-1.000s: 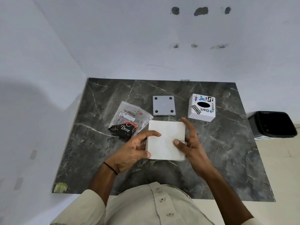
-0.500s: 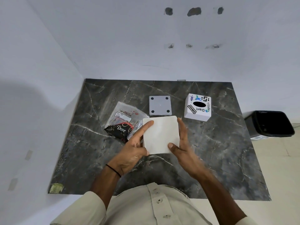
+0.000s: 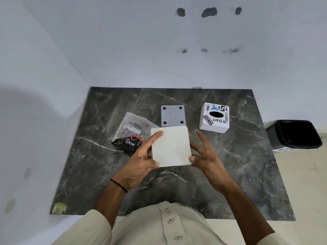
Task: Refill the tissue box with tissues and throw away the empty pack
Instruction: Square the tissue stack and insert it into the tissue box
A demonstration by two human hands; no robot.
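Left hand (image 3: 139, 161) pinching tissue stack (image 3: 170, 146), right hand (image 3: 207, 156) — fingers spread — touching it

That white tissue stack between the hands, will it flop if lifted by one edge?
Likely: the tissue stack is unwrapped sheets, so it should sag or fan. Probably light: the left hand holds it, the right hand barely touching.

This looks like a plain room in a home or small office: a dark grey marble-patterned table (image 3: 230, 174) sits in a corner of white painted walls (image 3: 123, 50), rough drill holes (image 3: 208, 12) above it, and a black plastic waste bin (image 3: 293, 135) on the pale tiled floor (image 3: 300, 183) right of it.
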